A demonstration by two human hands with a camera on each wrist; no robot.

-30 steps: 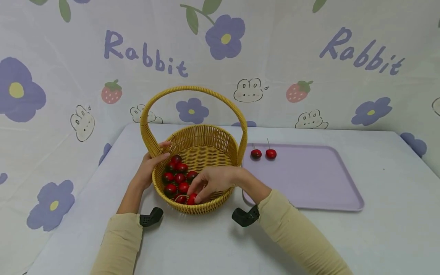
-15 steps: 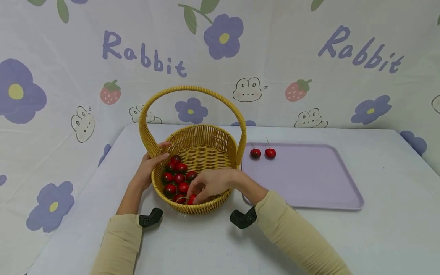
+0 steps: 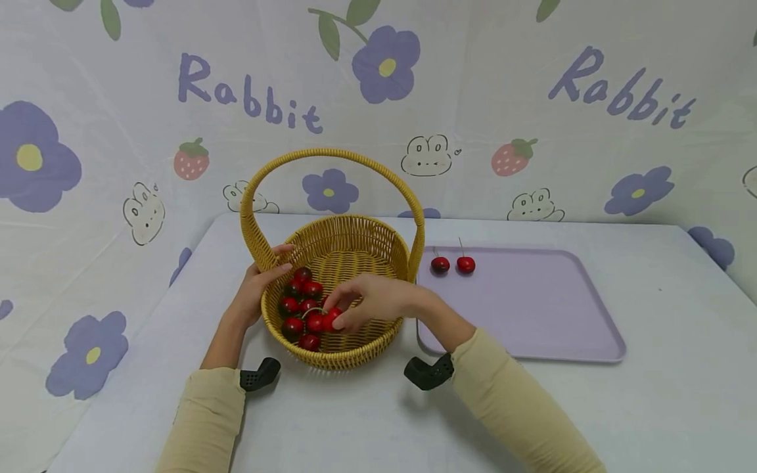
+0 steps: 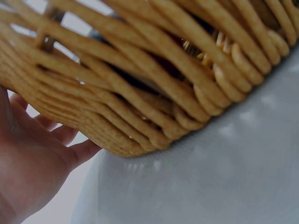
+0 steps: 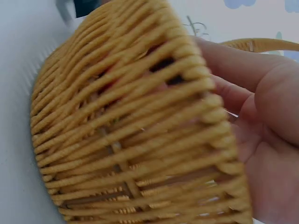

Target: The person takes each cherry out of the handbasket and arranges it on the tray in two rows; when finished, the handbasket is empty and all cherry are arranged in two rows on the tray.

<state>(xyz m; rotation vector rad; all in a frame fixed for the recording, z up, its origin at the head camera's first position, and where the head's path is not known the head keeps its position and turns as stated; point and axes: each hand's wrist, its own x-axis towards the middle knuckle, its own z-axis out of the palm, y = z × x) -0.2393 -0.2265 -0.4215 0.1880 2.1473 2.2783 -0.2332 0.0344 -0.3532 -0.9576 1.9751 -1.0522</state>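
Red and glossy, the cherry in the near half of the basket is pinched by the right hand, thumb and fingers parted about its width. It is probably light, firm and slippery, best held by its round sides. The left hand grips the basket's left rim. From the right wrist, basket weave blocks the pinch; the head view shows it.

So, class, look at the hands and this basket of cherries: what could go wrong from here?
The right grip pinches one cherry at the fingertips, so it might slip. Its curved stem reaches over other cherries and may snag. The basket handle comes down close to the right wrist, which could bump it.
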